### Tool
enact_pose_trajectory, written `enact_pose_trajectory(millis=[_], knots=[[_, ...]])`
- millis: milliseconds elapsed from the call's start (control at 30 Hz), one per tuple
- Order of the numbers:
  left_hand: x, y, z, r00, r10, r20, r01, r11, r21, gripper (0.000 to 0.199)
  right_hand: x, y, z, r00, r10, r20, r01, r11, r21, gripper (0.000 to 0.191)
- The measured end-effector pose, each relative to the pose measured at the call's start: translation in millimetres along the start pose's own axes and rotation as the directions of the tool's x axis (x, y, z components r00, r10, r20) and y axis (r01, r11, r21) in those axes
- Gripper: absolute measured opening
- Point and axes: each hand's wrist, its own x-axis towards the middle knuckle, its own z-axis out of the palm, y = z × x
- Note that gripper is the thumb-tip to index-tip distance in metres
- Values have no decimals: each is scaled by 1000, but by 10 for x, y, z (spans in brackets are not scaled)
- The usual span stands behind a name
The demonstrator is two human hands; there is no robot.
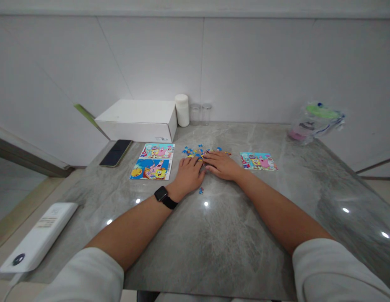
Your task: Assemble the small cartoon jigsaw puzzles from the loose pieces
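Small colourful jigsaw puzzle pieces (190, 152) lie in a loose pile at the middle of the grey marbled table (210, 235). My left hand (189, 173) rests palm down at the pile's near left edge, fingers stretched out over some pieces. Beside it, my right hand (222, 164) lies flat, its fingertips on the pile and its thumb close to the left hand. Part of the pile is hidden under both hands. One single puzzle piece (201, 190) sits apart, nearer to me. A cartoon picture card (258, 161) lies right of my right hand.
Two cartoon cards (152, 163) and a dark phone (116, 152) lie to the left. Along the wall stand a white box (135, 121), a white bottle (182, 111) and two clear glasses (201, 114). A plastic-wrapped item (316, 121) is back right, a white device (39, 237) front left.
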Motion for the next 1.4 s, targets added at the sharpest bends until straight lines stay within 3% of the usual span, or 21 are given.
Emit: enact_pose_trajectory(millis=[667, 1100, 1400], knots=[[0, 28, -44, 999, -21, 34, 21, 1000, -4, 41, -12, 99, -4, 991, 119, -59, -123, 990, -65, 41], [-10, 21, -26, 1000, -11, 28, 11, 1000, 5, 42, -18, 121, 24, 995, -35, -91, 33, 999, -22, 38], [-1, 4, 4, 1000, 0, 26, 0, 1000, -9, 46, -37, 127, 35, 986, -52, -158, 55, 998, 12, 32]])
